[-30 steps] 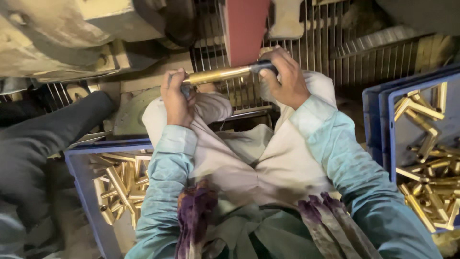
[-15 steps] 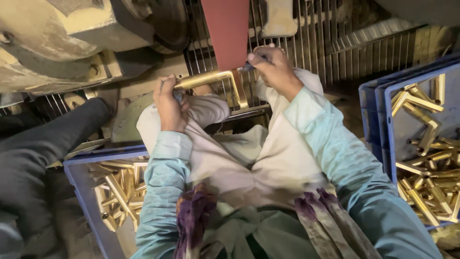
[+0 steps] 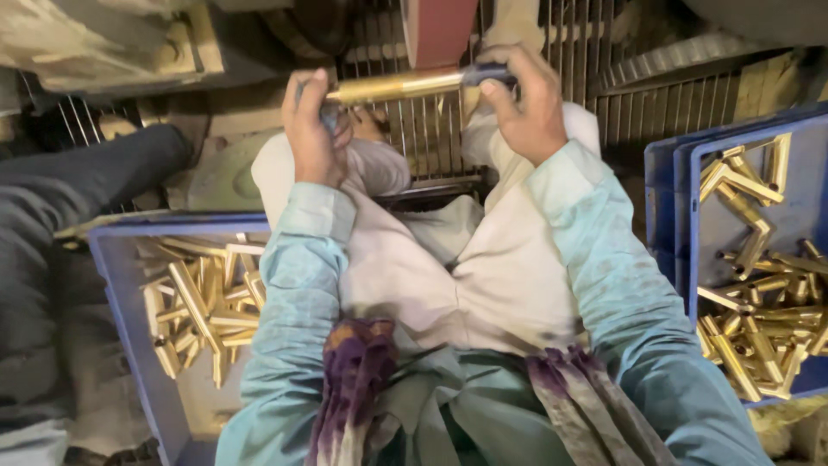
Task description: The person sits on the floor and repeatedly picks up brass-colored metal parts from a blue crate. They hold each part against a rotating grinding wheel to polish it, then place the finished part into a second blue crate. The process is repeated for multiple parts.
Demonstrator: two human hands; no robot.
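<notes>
Both hands were up at the reddish sanding belt [image 3: 442,30], clamped on one brass part [image 3: 398,85]. Left hand [image 3: 312,129] gripped its left end, fingers curled round it. Right hand [image 3: 523,103] gripped the right end, which looked dark blue where the fingers wrapped it. Hands were well apart, one at each end, part spanning between them, roughly level, slightly higher on the right.

The part sat right at the bottom edge of the belt; couldn't tell if it actually touched. Metal grille [image 3: 431,138] was directly behind and below it.

Pale cloth [image 3: 448,276] lay over the person's lap under the forearms, light blue sleeves on both arms.

Blue crate [image 3: 121,285] by the left elbow held a loose pile of brass parts [image 3: 203,306]. Second blue crate [image 3: 673,198] on the right side held more brass pieces [image 3: 759,293], several L-shaped.

Another person's dark-clad limb [image 3: 78,190] lay along the far left, touching neither hand.
</notes>
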